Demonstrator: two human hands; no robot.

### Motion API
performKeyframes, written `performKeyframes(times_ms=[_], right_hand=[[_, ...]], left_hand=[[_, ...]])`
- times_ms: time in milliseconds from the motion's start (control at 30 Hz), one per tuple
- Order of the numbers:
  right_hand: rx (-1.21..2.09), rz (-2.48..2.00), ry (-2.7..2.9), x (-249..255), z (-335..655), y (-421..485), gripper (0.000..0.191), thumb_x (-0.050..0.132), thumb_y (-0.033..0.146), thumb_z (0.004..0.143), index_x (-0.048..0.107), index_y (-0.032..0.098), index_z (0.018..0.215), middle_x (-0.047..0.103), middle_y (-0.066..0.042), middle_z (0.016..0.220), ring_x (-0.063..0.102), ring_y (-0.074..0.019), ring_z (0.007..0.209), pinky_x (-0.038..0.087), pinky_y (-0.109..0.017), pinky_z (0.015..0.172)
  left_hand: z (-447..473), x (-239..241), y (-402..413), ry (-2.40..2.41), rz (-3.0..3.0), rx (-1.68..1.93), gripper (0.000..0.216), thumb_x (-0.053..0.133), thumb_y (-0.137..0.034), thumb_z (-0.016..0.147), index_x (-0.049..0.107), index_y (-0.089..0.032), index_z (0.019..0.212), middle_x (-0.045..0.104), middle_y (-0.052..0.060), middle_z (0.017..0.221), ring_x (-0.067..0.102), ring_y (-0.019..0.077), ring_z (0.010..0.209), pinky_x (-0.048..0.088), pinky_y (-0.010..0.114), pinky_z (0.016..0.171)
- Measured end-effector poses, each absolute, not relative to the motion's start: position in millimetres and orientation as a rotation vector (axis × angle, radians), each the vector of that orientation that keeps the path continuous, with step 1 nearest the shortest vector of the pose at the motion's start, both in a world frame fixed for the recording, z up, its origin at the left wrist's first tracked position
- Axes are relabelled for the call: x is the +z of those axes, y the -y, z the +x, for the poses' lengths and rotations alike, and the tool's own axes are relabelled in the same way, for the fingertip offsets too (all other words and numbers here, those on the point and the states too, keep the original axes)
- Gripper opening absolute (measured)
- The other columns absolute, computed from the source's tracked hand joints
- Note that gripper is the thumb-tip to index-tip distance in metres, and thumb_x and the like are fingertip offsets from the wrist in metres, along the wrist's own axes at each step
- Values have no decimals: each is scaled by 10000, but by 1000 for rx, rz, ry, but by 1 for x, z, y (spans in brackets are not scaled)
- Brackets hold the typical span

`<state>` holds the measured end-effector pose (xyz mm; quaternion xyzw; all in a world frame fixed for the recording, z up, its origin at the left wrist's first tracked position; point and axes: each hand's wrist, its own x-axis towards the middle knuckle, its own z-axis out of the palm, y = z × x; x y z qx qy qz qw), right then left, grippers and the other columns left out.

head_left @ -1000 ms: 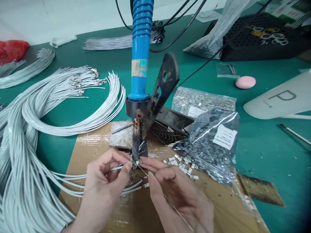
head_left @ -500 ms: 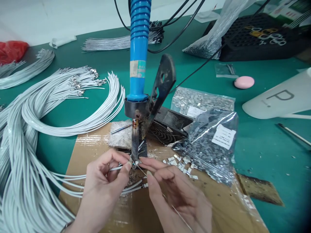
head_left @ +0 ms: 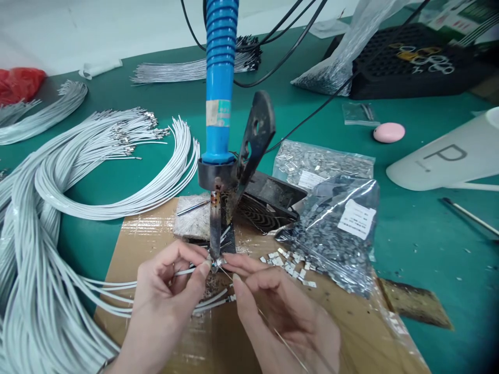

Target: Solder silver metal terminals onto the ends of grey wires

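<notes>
A soldering iron (head_left: 219, 140) with a blue handle hangs tip down in a black metal holder (head_left: 255, 135). Under its tip (head_left: 215, 228), the fingers of my left hand (head_left: 166, 298) pinch the end of a white cable (head_left: 183, 271). My right hand (head_left: 290, 317) comes from the other side, its thumb and fingers closed on a thin solder wire (head_left: 286, 345) that runs to the cable end. A small metal terminal (head_left: 221, 261) sits at that end, close to my right fingertips; whether they touch it is unclear. Other white cable ends (head_left: 218, 303) lie below.
Cardboard (head_left: 210, 343) covers the green table here. Loose metal tabs (head_left: 288, 265) lie right of my hands, beside a bag of dark parts (head_left: 331, 228) and a black fan (head_left: 265, 208). A big bundle of white cables (head_left: 42, 234) fills the left. A pale pitcher (head_left: 448, 153) stands right.
Both hands stay at the iron's tip with the same hold. Only the view has shifted slightly, so the iron and bags appear a little further left.
</notes>
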<state>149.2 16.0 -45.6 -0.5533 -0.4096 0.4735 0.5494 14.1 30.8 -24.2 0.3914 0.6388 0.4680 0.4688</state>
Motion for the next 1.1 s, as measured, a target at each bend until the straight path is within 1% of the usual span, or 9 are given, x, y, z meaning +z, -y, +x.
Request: performKeyframes(times_ms=[133, 267, 400, 567, 667, 800, 967, 1100], right_hand=[[1129, -1298, 965, -48, 149, -16, 218, 696, 157, 929, 654, 243, 733, 849, -30, 1054, 824, -168, 1006, 629, -197, 863], [1145, -1292, 960, -48, 150, -17, 223, 707, 164, 930, 657, 241, 727, 849, -50, 1055, 825, -185, 1008, 640, -208, 836], [1137, -1298, 988, -47, 152, -17, 226, 710, 168, 927, 666, 241, 718, 850, -63, 1063, 825, -208, 1004, 648, -240, 835], [1132, -1305, 994, -46, 153, -17, 223, 703, 182, 939, 661, 248, 730, 851, -39, 1064, 830, -187, 987, 639, -208, 826], [1118, -1300, 1008, -46, 153, -17, 223, 714, 185, 932, 659, 248, 726, 852, -31, 1045, 829, -184, 973, 639, -209, 821], [1119, -1286, 1003, -46, 152, -17, 215, 715, 170, 933, 669, 256, 741, 848, 2, 1050, 820, -145, 994, 613, -167, 859], [1103, -1300, 994, -45, 151, -17, 232, 726, 156, 918, 662, 239, 712, 852, -32, 1037, 832, -172, 951, 635, -199, 831], [1108, -1290, 988, -44, 151, -17, 215, 736, 165, 919, 673, 245, 730, 854, -12, 1038, 830, -150, 932, 627, -175, 820]], left_hand=[[11, -22, -33, -1573, 984, 1129, 141, 774, -177, 833, 729, -198, 701, 743, 1, 798, 579, 90, 596, 430, 142, 523], [9, -24, -33, -1548, 999, 1100, 142, 764, -169, 852, 737, -196, 715, 743, 7, 803, 583, 95, 595, 437, 151, 528], [12, -25, -32, -1563, 943, 1145, 150, 764, -170, 853, 730, -193, 709, 741, 7, 818, 551, 82, 576, 412, 151, 518], [15, -25, -30, -1538, 954, 1137, 158, 758, -163, 860, 724, -198, 710, 737, 6, 801, 569, 92, 593, 414, 154, 516], [14, -26, -29, -1530, 974, 1129, 166, 741, -165, 890, 726, -200, 728, 743, 9, 817, 610, 102, 633, 444, 150, 547], [15, -28, -29, -1568, 971, 1167, 163, 734, -155, 894, 731, -199, 737, 742, 9, 845, 638, 103, 672, 461, 140, 577], [16, -26, -30, -1583, 974, 1163, 157, 747, -168, 873, 730, -194, 719, 737, 16, 813, 623, 111, 647, 455, 152, 555], [15, -24, -30, -1578, 1006, 1147, 143, 760, -154, 845, 731, -197, 711, 743, 24, 810, 639, 128, 653, 472, 171, 561]])
